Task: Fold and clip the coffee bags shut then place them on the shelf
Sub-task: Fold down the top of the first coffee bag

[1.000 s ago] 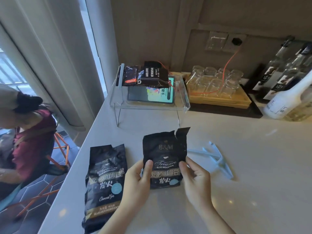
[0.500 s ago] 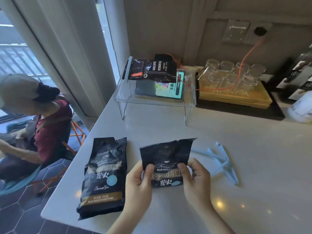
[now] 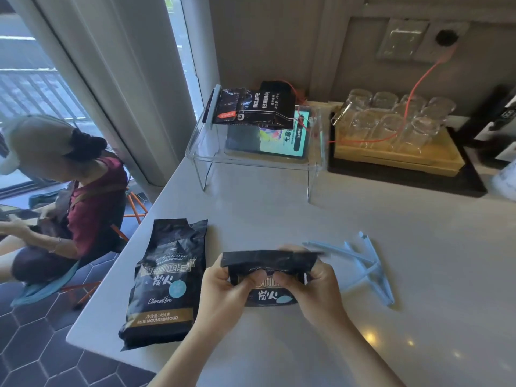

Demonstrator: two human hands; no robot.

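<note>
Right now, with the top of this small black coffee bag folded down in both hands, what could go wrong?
1. Both the left hand and right hand pinch the fold of the small black coffee bag; freeing one for the pale blue plastic clips may let it spring open.
2. The clear acrylic shelf already holds bags, so room may be tight.

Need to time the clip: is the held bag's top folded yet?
Folded over: the held bag has its top doubled forward, pinched by left hand and right hand.
</note>
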